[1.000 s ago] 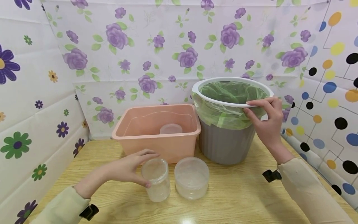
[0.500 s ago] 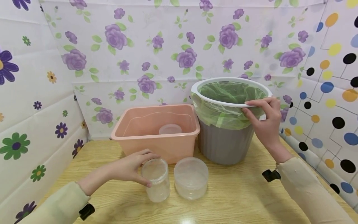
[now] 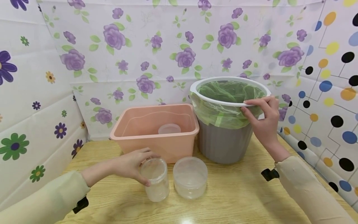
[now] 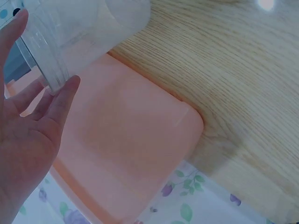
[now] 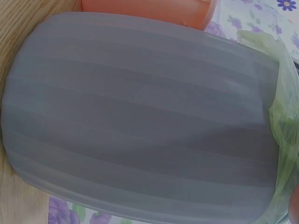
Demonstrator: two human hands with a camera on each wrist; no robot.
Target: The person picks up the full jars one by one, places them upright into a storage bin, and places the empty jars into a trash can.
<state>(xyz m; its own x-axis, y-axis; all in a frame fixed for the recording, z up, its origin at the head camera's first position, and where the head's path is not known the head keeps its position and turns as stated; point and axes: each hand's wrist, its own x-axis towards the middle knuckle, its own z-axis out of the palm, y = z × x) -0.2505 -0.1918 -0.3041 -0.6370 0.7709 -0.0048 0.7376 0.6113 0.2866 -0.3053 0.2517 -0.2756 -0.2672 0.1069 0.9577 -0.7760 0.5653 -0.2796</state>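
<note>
My left hand [image 3: 131,165] curls round the top of a clear plastic jar [image 3: 155,180] that stands on the wooden table [image 3: 237,199]. In the left wrist view the jar [image 4: 70,32] lies between thumb and fingers [image 4: 63,100]. A wider clear tub [image 3: 190,177] stands just right of the jar. My right hand [image 3: 263,119] grips the white rim of a grey bin [image 3: 223,143] lined with a green bag [image 3: 223,112]. The right wrist view is filled by the bin's grey wall [image 5: 140,121].
A pink plastic basin [image 3: 155,130] sits behind the jar and holds a small clear lid [image 3: 169,128]; its side [image 4: 126,154] shows in the left wrist view. Flowered and dotted sheets wall the table on three sides.
My left hand has closed further round the jar's top. The right hand stays on the bin's rim. The view has shifted slightly.
</note>
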